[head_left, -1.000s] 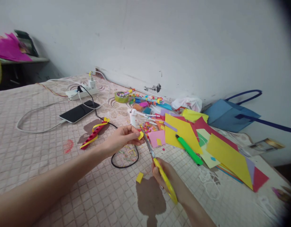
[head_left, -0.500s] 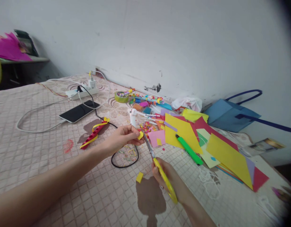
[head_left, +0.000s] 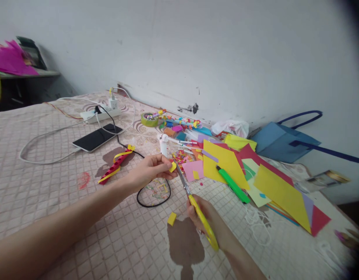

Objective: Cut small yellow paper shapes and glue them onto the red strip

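Between thumb and fingers, my left hand (head_left: pixel 154 168) pinches a small piece of yellow paper (head_left: pixel 172 167). My right hand (head_left: pixel 203 216) is wrapped round the yellow handles of a pair of scissors (head_left: pixel 203 222). The metal blades point up and left, with their tips right beside the yellow piece; whether they touch it I cannot tell. Another small yellow paper rectangle (head_left: pixel 171 218) lies on the cloth just left of my right hand. Left of my left hand rests a red strip wound with yellow ribbon (head_left: pixel 114 168), a yellow flower at its top.
A glue gun (head_left: pixel 162 144) stands behind my hands, its black cord looping below them. To the right lie coloured paper sheets (head_left: pixel 284 190), a green cutter (head_left: pixel 233 184), white string (head_left: pixel 258 223) and a blue bag (head_left: pixel 284 142). A phone (head_left: pixel 97 138) and power strip (head_left: pixel 100 115) lie left.
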{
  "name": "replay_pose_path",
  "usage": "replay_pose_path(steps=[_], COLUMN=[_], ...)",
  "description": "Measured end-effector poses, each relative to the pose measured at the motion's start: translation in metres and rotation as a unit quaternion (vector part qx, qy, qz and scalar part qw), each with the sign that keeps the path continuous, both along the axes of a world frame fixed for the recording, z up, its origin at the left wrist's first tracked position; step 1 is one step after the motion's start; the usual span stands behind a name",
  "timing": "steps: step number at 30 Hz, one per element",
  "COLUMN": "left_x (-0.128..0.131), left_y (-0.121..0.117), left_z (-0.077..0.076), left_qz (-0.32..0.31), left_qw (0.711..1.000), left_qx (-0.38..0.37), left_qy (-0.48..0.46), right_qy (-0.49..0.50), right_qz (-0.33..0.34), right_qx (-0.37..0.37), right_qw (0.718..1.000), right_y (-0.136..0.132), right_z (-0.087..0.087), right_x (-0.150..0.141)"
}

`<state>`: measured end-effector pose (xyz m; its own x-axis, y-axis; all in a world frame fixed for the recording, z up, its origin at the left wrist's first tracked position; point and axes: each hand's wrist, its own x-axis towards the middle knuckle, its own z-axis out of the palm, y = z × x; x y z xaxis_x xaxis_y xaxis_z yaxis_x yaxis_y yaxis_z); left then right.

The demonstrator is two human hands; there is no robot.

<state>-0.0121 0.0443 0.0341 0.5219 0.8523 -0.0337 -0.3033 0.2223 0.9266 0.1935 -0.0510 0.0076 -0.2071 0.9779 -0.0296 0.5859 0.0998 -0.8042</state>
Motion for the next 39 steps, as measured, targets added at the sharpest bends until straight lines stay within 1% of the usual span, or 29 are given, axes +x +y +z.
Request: replay_pose_path(steps=[6, 13, 18, 20, 24, 26, 28, 31, 35, 39], left_x=[-0.001, -0.001, 0.0, 0.002, 0.008, 0.012, 0.015, 0.018, 0.019, 0.021], left_y=[0.0, 0.001, -0.003, -0.006, -0.014, -0.02, -0.025, -0.032, -0.038, -0.039], left_z=[0.003, 0.003, 0.002, 0.001, -0.001, -0.002, -0.003, -0.004, -0.006, -0.008], left_qz=[-0.006, -0.025, -0.049, -0.062, -0.122, -0.15, -0.168, -0.19, -0.214, -0.218], left_qw=[1.0, 1.0, 0.998, 0.996, 0.984, 0.976, 0.969, 0.96, 0.953, 0.951], left_qx=[0.004, 0.001, -0.002, 0.011, 0.037, 0.046, 0.063, 0.083, 0.084, 0.081], left_qy=[0.0, -0.003, 0.031, 0.056, 0.121, 0.15, 0.172, 0.188, 0.197, 0.206], right_qy=[0.049, 0.08, 0.122, 0.137, 0.167, 0.171, 0.17, 0.174, 0.186, 0.201], right_qz=[-0.023, 0.002, -0.029, -0.044, -0.076, -0.09, -0.092, -0.081, -0.07, -0.077], right_qx=[-0.034, -0.092, -0.058, -0.053, -0.054, -0.036, -0.016, -0.008, -0.016, -0.013], right_qw=[0.998, 0.993, 0.99, 0.988, 0.981, 0.981, 0.981, 0.981, 0.98, 0.976], right_y=[-0.003, -0.004, -0.002, -0.001, -0.001, -0.001, -0.001, -0.002, 0.0, 0.001], right_z=[0.005, 0.011, 0.012, 0.013, 0.017, 0.02, 0.022, 0.022, 0.02, 0.017], right_x=[-0.005, -0.005, -0.006, -0.007, -0.007, -0.007, -0.007, -0.008, -0.011, -0.013])
